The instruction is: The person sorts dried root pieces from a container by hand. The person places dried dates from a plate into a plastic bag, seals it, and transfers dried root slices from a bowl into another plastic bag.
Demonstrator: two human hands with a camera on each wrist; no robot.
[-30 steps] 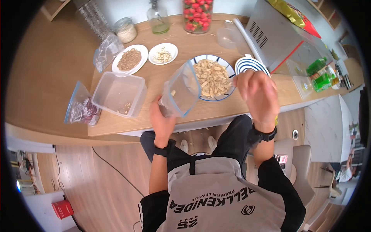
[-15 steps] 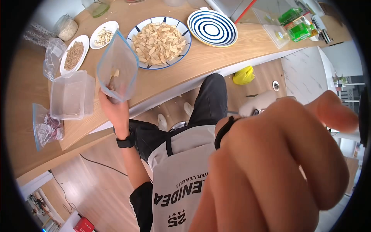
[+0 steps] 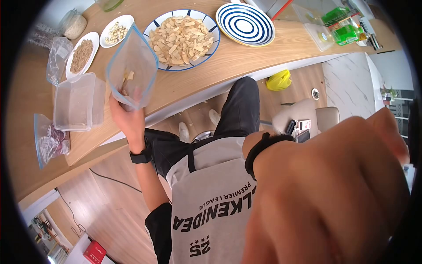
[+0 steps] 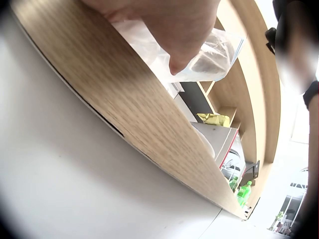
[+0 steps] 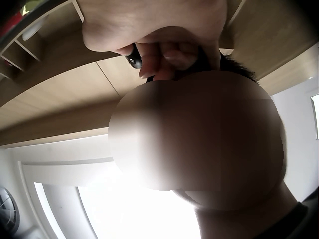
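The zip bag (image 3: 132,61) gripped in the left hand (image 3: 126,116) could be spilled by tilting; grasping by the right hand (image 3: 327,189) cannot be determined.

Bag (image 3: 132,61), 10 o'clock in the head view: thin clear plastic, glossy, lightly creased; blue plastic strip at the mouth. Bowl (image 3: 214,36), between 11 and 12: glazed ceramic look, smooth, shiny. Slices (image 3: 180,39) in it: dry-looking, matt, rough-edged. Plate (image 3: 245,24), between 12 and 1: similar glaze, glossy. Table (image 3: 189,83), 11: pale wood grain, smooth, low sheen. Box (image 3: 77,103), between 9 and 10: translucent plastic, smooth. Pouch (image 3: 52,141), 9: clear plastic, wrinkled, shiny. Sack (image 3: 279,80), near 2: thin yellow plastic, crumpled, glossy. Shirt (image 3: 215,180), 6: matt cloth. Floor (image 3: 114,193), 8: wood-look boards, faint gloss.
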